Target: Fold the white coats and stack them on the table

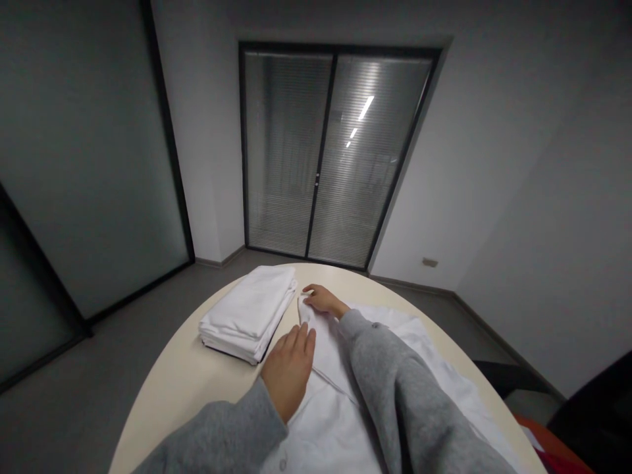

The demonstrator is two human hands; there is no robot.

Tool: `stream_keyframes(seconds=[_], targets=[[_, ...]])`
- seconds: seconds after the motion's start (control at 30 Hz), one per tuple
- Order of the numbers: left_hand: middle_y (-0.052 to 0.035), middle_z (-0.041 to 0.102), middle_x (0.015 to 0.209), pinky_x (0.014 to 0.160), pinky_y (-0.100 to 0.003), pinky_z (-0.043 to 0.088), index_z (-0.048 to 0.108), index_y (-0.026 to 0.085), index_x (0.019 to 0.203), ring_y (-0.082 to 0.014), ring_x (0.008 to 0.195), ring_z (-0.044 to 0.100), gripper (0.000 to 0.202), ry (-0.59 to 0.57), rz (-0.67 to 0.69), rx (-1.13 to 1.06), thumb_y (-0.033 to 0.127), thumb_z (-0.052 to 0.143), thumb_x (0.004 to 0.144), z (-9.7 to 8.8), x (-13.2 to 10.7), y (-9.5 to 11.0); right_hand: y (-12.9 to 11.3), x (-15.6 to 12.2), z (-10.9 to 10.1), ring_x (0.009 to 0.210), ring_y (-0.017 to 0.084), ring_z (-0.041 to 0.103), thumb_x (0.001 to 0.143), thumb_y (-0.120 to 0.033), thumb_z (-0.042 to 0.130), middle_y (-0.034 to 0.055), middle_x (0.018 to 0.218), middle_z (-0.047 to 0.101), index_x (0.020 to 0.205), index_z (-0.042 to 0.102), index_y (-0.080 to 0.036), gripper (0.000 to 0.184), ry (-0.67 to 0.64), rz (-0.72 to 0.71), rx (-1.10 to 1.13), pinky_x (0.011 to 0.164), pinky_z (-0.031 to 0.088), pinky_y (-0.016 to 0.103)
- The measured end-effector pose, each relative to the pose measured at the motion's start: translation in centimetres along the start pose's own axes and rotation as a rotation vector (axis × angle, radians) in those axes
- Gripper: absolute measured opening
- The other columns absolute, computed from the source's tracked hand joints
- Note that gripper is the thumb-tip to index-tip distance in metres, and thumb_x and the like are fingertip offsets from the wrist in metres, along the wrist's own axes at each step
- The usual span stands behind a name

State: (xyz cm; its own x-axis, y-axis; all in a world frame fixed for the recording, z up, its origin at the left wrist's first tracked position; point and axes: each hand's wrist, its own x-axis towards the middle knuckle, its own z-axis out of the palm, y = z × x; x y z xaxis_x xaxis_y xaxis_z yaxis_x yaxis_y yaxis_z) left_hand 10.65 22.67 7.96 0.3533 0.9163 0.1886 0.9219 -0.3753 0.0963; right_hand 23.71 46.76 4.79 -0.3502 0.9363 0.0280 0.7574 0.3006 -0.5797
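A white shirt-like garment (336,421) lies spread over the table, partly folded, with a button showing near the bottom of the view. My left hand (291,362) rests on its left edge, fingers stretched out side by side. Farther off, my right hand (323,299) has its fingers bent round the far left corner of the cloth, pinching it. My right forearm crosses over the garment and hides part of it. To the left of both hands sits a neat stack of folded white garments (251,306), apart from them, with a dark edge at its underside.
The round cream table (172,388) has its far edge just beyond the stack. A dark chair (597,408) stands at the right, with something red and orange (548,444) beside it. Glass doors with blinds (326,158) are across the room.
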Motion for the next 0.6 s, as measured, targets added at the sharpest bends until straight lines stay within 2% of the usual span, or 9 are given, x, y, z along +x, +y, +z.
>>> stream_keyframes(seconds=[0.07, 0.13, 0.23, 0.37, 0.47, 0.53, 0.6], targets=[[-0.0228, 0.049, 0.155, 0.111, -0.053, 0.042, 0.049, 0.012, 0.15, -0.0375, 0.143, 0.047, 0.056, -0.143, 0.001, -0.003, 0.01, 0.046, 0.095, 1.5, 0.0, -0.6, -0.3, 0.3, 0.3, 0.096, 0.02, 0.068, 0.099, -0.04, 0.065, 0.0067, 0.116, 0.067, 0.122, 0.064, -0.017, 0.032, 0.024, -0.042, 0.013, 0.082, 0.06, 0.039], [-0.0263, 0.052, 0.151, 0.108, -0.056, 0.043, 0.054, 0.011, 0.147, -0.0396, 0.14, 0.05, 0.051, -0.199, -0.007, -0.006, 0.016, 0.047, 0.097, 2.4, -0.2, -0.7, -0.5, 0.3, 0.6, 0.098, 0.02, 0.068, 0.1, -0.04, 0.065, 0.0072, 0.118, 0.067, 0.123, 0.063, -0.017, 0.033, 0.055, -0.079, 0.009, 0.084, 0.059, 0.04], [-0.0286, 0.052, 0.15, 0.109, -0.058, 0.041, 0.055, 0.011, 0.147, -0.041, 0.14, 0.049, 0.05, -0.174, -0.031, 0.013, 0.021, 0.047, 0.099, 2.7, -0.3, -0.4, -0.7, -0.1, 1.0, 0.1, 0.021, 0.068, 0.1, -0.041, 0.063, 0.0072, 0.118, 0.067, 0.121, 0.064, -0.017, 0.032, 0.085, -0.119, -0.029, 0.088, 0.058, 0.042], [-0.0292, 0.055, 0.146, 0.103, -0.058, 0.045, 0.056, 0.008, 0.145, -0.0433, 0.134, 0.053, 0.049, -0.169, -0.034, 0.032, 0.02, 0.048, 0.098, 1.6, -0.2, 0.2, -1.2, -1.2, 1.5, 0.112, 0.023, 0.064, 0.101, -0.04, 0.062, 0.0072, 0.121, 0.068, 0.115, 0.067, -0.018, 0.026, 0.11, -0.157, -0.129, 0.101, 0.051, 0.049], [-0.0234, 0.068, 0.126, 0.103, -0.058, 0.045, 0.064, 0.01, 0.134, -0.0397, 0.119, 0.061, 0.042, -0.129, 0.043, 0.027, 0.025, 0.052, 0.097, 0.4, -0.3, 0.6, -1.9, -1.7, 1.8, 0.124, 0.027, 0.058, 0.101, -0.042, 0.06, 0.0085, 0.128, 0.065, 0.116, 0.068, -0.018, 0.028, 0.125, -0.143, -0.207, 0.109, 0.043, 0.054], [-0.0178, 0.072, 0.116, 0.11, -0.06, 0.04, 0.067, 0.014, 0.127, -0.0356, 0.113, 0.063, 0.035, -0.084, 0.128, 0.0, 0.028, 0.054, 0.098, -0.1, -0.3, 0.7, -2.3, -1.7, 1.8, 0.124, 0.027, 0.058, 0.102, -0.045, 0.058, 0.0091, 0.129, 0.064, 0.118, 0.067, -0.018, 0.033, 0.132, -0.102, -0.238, 0.11, 0.042, 0.054], [-0.0155, 0.07, 0.125, 0.118, -0.059, 0.032, 0.064, 0.016, 0.132, -0.0332, 0.12, 0.06, 0.037, -0.023, 0.203, -0.023, 0.031, 0.053, 0.099, 0.1, -0.3, 0.5, -2.5, -1.4, 1.7, 0.119, 0.026, 0.061, 0.102, -0.048, 0.056, 0.0088, 0.125, 0.066, 0.12, 0.066, -0.018, 0.036, 0.13, -0.044, -0.25, 0.107, 0.045, 0.053]])
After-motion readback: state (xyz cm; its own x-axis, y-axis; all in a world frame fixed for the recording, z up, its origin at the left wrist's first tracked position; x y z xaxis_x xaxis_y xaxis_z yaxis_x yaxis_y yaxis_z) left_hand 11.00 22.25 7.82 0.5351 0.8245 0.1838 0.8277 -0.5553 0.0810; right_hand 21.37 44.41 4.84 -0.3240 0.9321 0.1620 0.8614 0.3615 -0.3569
